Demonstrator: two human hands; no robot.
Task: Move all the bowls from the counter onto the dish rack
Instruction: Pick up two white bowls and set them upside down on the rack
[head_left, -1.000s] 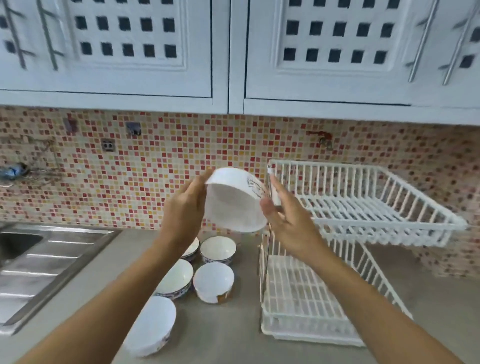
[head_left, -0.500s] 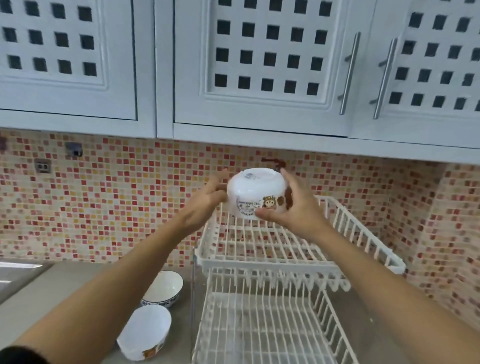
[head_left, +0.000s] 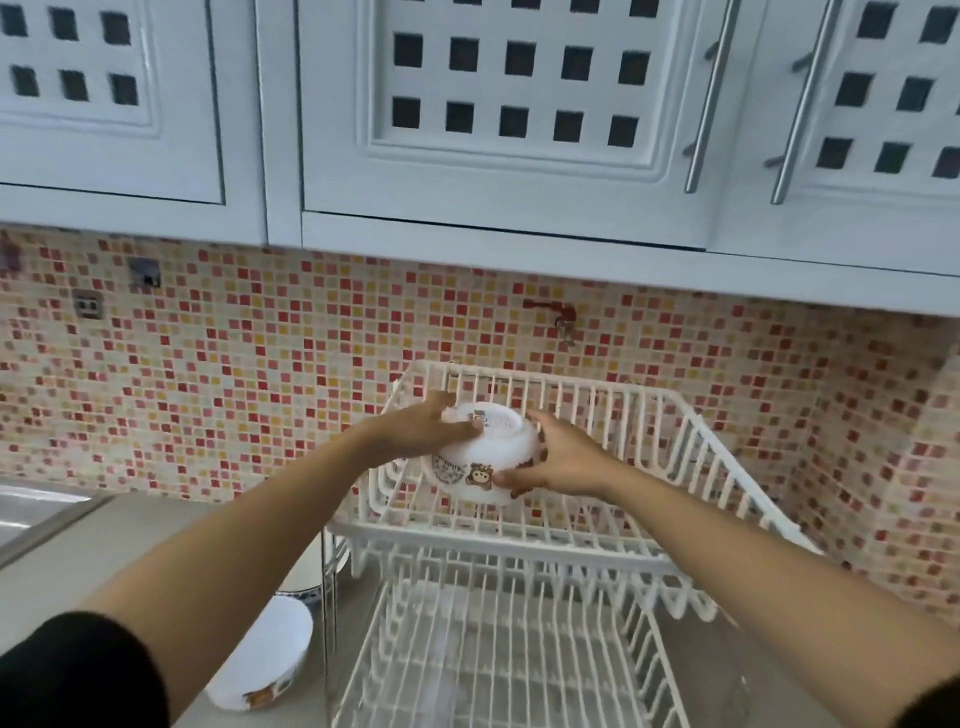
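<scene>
I hold a white bowl (head_left: 480, 452) with a cartoon print upside down, low inside the upper tier of the white two-tier dish rack (head_left: 691, 441), near its left end. My left hand (head_left: 423, 426) grips the bowl's left side and base. My right hand (head_left: 558, 460) grips its right side. Whether the bowl's rim touches the rack wires is hidden. Another white bowl (head_left: 265, 660) stands on the counter left of the rack, and the blue-trimmed rim of one more bowl (head_left: 304, 592) shows behind my left forearm.
The rack's lower tier (head_left: 498, 654) holds nothing visible. A steel sink edge (head_left: 36, 514) lies at the far left. White wall cabinets (head_left: 498, 114) hang overhead, above a mosaic tile backsplash (head_left: 234, 374). Grey counter (head_left: 67, 566) runs between sink and rack.
Both hands have carried the bowl from above the counter over to the rack, turned it base up, and lowered it into the upper tier. My view has swung right toward the rack.
</scene>
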